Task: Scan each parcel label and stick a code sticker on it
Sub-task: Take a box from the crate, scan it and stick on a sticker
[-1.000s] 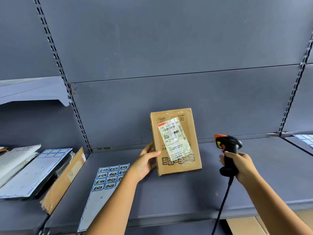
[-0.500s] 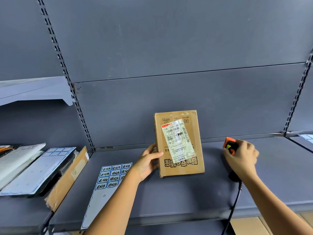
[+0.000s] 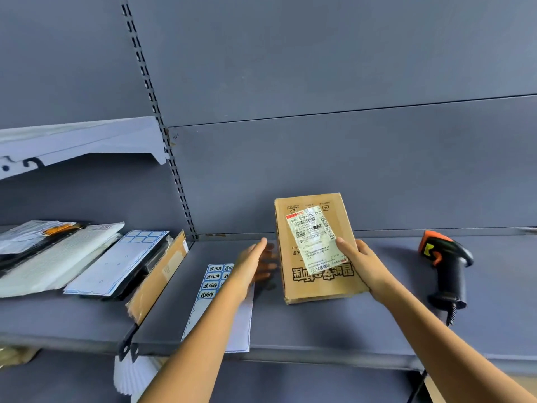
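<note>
The right hand [image 3: 363, 264] holds the flat brown cardboard parcel [image 3: 302, 286]. The left hand [image 3: 252, 266], grip wide, hovers just beside.

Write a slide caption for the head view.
Right hand grips cardboard parcel on shelf; open left hand hovers over sticker sheet; barcode scanner lies alongside.

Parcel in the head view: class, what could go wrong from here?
Only the right hand grips the parcel, by one edge; it could slip or tip.
The sticker sheet overhangs the front edge of the shelf; the open left hand above it could knock it off.
The scanner has its cable hanging over the edge; it might snag.
</note>
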`<state>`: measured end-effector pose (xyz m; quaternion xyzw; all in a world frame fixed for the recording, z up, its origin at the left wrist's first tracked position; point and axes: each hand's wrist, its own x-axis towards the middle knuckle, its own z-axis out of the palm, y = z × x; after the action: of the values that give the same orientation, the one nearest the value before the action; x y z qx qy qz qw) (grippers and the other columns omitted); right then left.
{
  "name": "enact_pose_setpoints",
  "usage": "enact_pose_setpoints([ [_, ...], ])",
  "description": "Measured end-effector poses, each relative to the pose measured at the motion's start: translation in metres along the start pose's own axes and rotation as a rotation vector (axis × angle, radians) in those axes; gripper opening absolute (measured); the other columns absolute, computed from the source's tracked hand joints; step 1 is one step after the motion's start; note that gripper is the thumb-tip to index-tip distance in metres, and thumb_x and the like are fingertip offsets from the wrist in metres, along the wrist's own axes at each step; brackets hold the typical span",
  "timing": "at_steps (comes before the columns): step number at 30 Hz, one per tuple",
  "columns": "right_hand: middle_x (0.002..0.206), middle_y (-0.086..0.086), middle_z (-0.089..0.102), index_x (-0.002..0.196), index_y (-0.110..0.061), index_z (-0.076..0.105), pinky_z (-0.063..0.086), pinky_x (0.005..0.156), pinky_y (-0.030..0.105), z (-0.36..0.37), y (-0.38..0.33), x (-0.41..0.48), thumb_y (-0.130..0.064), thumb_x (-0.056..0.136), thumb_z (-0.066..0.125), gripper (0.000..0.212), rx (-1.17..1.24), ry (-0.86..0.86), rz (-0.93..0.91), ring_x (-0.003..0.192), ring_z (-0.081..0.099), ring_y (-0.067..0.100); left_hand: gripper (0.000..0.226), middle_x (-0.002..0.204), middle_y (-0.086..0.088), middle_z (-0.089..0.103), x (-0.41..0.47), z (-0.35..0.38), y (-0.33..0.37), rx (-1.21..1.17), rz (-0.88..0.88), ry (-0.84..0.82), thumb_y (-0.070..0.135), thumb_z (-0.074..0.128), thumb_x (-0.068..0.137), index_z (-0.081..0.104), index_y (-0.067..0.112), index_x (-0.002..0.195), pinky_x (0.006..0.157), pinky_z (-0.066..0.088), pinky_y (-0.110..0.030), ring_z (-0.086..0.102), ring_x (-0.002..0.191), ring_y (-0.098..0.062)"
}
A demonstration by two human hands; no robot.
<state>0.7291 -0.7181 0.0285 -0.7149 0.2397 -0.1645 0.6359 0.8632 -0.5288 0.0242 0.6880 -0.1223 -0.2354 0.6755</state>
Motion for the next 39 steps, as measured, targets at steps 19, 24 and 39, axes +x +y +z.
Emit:
enact_pose_setpoints([
  [19,0.132,0.013,0.047,0.129,-0.013,0.048,0.039,0.099,0.043,0.015,0.003,0.024,-0.063,0.086,0.042,0.066,-0.831,0.109,0.164,0.120,0.044,0.033,0.026,0.098,0.016,0.067,-0.018,-0.099,-0.031,0.850,0.194,0.036,0.024,0.082,0.069,0.066,0.033,0.088,0.081,0.054,-0.026,0.063,0.091,-0.002],
  [24,0.127,0.005,0.053,0.125,-0.017,0.055,0.037,0.092,0.036,0.046,-0.026,0.011,-0.031,0.093,0.048,0.036,-0.996,0.176,-0.434,0.117,0.041,0.029,0.025,0.098,0.019,0.066,-0.024,-0.102,-0.032,0.988,0.221,0.097,0.029,0.079,0.070,0.068,0.031,0.091,0.086,0.050,-0.024,0.062,0.094,-0.001],
  [39,0.138,0.005,0.047,0.143,-0.026,0.036,0.036,0.098,0.039,0.171,-0.028,0.016,-0.011,0.092,0.035,0.053,-1.675,-0.658,-0.684,0.119,0.050,0.026,0.026,0.086,0.010,0.071,-0.037,-0.093,-0.044,0.980,0.282,0.302,0.039,0.076,0.069,0.066,0.021,0.085,0.068,0.053,-0.027,0.065,0.079,-0.010],
])
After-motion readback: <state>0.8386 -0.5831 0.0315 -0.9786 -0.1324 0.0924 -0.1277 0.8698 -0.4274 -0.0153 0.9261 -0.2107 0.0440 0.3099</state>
